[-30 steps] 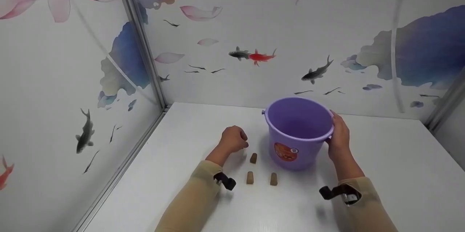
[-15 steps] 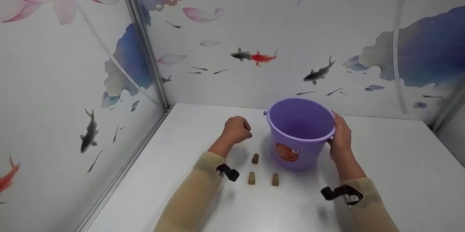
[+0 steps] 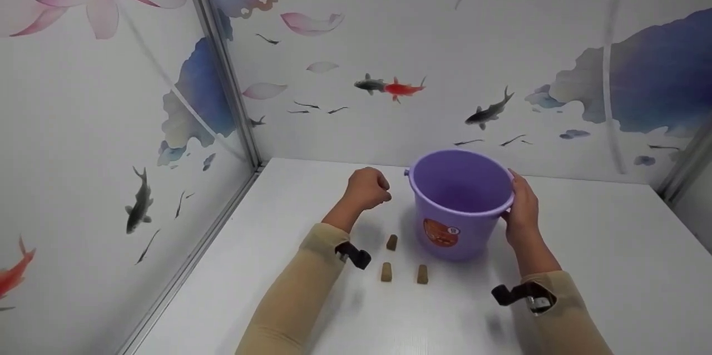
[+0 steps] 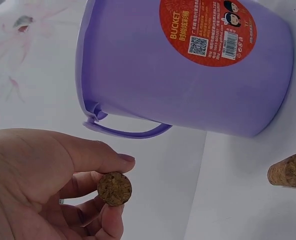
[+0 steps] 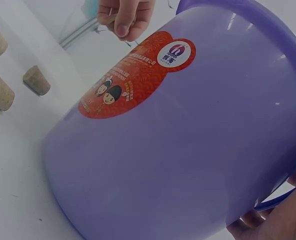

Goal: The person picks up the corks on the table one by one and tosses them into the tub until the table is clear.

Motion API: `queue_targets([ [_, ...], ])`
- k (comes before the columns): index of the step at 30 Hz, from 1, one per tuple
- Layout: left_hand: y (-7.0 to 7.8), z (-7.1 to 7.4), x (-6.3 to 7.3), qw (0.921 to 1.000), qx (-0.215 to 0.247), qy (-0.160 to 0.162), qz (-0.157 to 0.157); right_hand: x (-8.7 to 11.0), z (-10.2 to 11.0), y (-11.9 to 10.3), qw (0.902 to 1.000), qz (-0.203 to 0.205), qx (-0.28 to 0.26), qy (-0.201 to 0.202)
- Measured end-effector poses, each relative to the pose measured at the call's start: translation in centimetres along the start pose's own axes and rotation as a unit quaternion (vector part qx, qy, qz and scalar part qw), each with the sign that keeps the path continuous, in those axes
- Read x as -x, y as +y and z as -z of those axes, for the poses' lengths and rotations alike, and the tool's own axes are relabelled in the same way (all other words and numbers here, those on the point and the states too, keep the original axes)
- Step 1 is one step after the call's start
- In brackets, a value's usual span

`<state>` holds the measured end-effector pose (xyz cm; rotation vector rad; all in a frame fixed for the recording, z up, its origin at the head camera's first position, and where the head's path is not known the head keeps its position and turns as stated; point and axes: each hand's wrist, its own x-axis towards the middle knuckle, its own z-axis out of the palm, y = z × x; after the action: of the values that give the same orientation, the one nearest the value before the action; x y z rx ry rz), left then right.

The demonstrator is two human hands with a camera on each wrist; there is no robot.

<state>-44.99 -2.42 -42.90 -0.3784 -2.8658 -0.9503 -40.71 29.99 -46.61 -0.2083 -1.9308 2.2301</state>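
A purple bucket (image 3: 481, 235) with a red label stands upright on the white table. At its right side my right hand (image 3: 522, 207) holds it just below the rim, beside the bucket's handle (image 5: 275, 201). Left of the bucket, raised above the table, my left hand (image 3: 366, 189) pinches a cork stopper (image 4: 114, 189) between thumb and fingers; the cork's round end shows in the left wrist view. Three more corks stand on the table in front of the bucket: a rear one (image 3: 392, 242), a front left one (image 3: 386, 272) and a front right one (image 3: 423, 274).
The white table (image 3: 233, 282) meets a printed back wall (image 3: 411, 138) behind the bucket and a side wall (image 3: 67, 177) at the left. A metal corner post (image 3: 219, 60) joins these walls. Black camera mounts sit on both sleeves.
My left hand has risen and moved away from me, slightly rightward, with the cork in its fingers. The right hand, the bucket and the three standing corks keep their places.
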Motion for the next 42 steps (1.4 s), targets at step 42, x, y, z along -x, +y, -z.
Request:
queue_targets([
  [42, 5.7, 1.6, -1.9, 0.9945, 0.042, 0.078, -0.056, 0.1, 0.0, 0.2, 0.9999, 0.016, -0.007, 0.0],
])
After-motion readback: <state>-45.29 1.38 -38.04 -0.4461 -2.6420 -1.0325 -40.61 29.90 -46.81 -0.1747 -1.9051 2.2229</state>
